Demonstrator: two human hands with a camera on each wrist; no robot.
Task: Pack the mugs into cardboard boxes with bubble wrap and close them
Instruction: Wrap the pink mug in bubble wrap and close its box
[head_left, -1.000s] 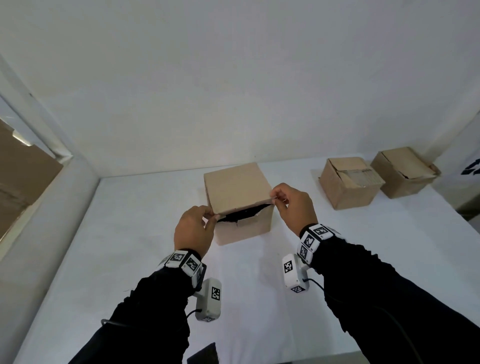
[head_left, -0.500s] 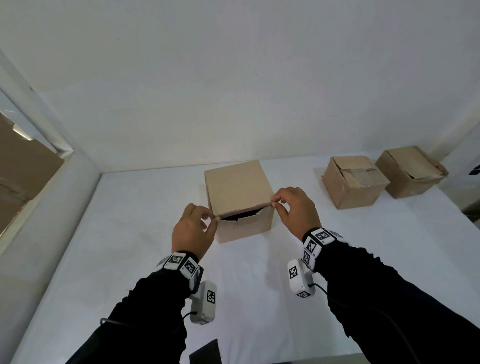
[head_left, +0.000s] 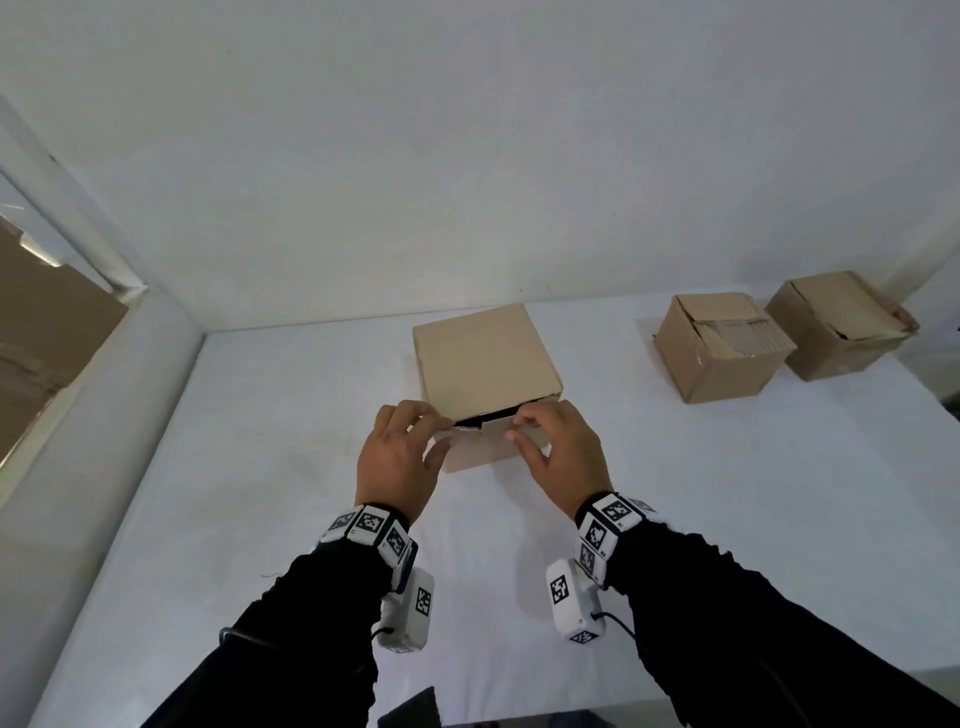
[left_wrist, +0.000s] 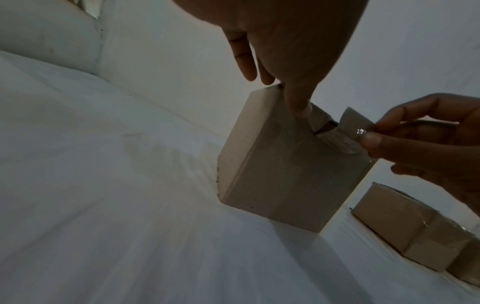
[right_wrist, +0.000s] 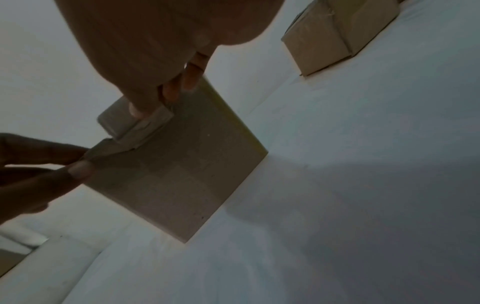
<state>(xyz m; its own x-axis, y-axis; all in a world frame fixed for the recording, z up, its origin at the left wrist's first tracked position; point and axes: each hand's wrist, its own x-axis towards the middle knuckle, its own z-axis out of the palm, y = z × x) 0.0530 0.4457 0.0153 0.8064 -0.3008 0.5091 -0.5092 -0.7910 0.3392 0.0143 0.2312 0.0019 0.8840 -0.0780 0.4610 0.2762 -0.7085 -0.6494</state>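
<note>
A brown cardboard box (head_left: 483, 358) stands in the middle of the white table, its top flap lowered with a dark slit along the near edge. My left hand (head_left: 400, 452) pinches the left front tuck flap (left_wrist: 317, 117) at the box's near left corner. My right hand (head_left: 556, 452) pinches the right front tuck flap (left_wrist: 350, 125) between thumb and fingers. The same box (right_wrist: 176, 174) fills the right wrist view, with both hands at its upper edge. No mug or bubble wrap shows; the box's inside is hidden.
Two more cardboard boxes stand at the back right: one (head_left: 722, 348) with a partly raised flap and another (head_left: 841, 327) beside it against the wall. A white wall rises behind the table (head_left: 260, 467). A brown board (head_left: 41, 338) leans at far left.
Both hands let go of the lid's near corners and came inward and down to the front tuck flaps. The lid has dropped lower, narrowing the dark gap.
</note>
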